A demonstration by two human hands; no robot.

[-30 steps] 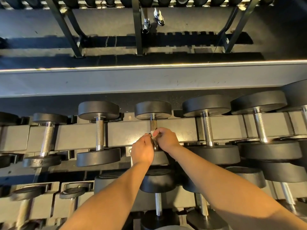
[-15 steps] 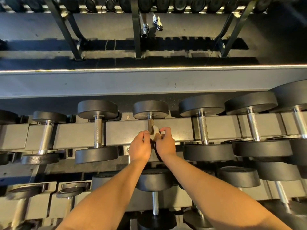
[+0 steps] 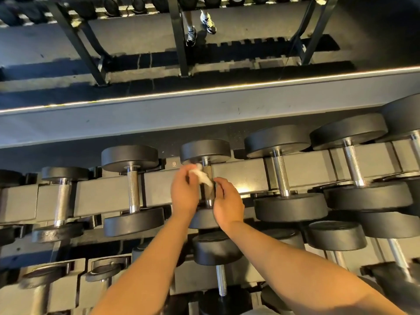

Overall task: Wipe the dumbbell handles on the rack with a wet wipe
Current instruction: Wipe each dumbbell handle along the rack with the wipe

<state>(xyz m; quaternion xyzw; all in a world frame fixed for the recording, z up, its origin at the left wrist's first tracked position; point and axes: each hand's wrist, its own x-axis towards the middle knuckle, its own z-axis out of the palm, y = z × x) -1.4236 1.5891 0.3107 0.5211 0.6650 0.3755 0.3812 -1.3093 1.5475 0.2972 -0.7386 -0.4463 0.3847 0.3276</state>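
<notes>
Being pinched at the fingertips of the left hand (image 3: 185,194), a crumpled white wet wipe (image 3: 204,178) is being held against the upper part of a knurled dumbbell handle (image 3: 208,194) at the centre of the view. The right hand (image 3: 227,201) is being kept just beside that handle at its 3 o'clock side, fingers loosely curled and gripping nothing. Whether its fingertips are touching the wipe's lower end cannot be told. The handle is being carried across the grey rail of the rack (image 3: 241,176), with its far head (image 3: 205,151) at 12 o'clock from the hands and its near head (image 3: 202,220) partly covered by both wrists. Neighbouring dumbbells are being carried on the same rail, one at 9 o'clock (image 3: 133,189) and a larger one at 3 o'clock (image 3: 280,176). A lower-tier dumbbell (image 3: 216,248) is being shown at 6 o'clock, between the forearms. A pair of sneakers (image 3: 202,26) is being shown at 12 o'clock, near the top edge.
</notes>
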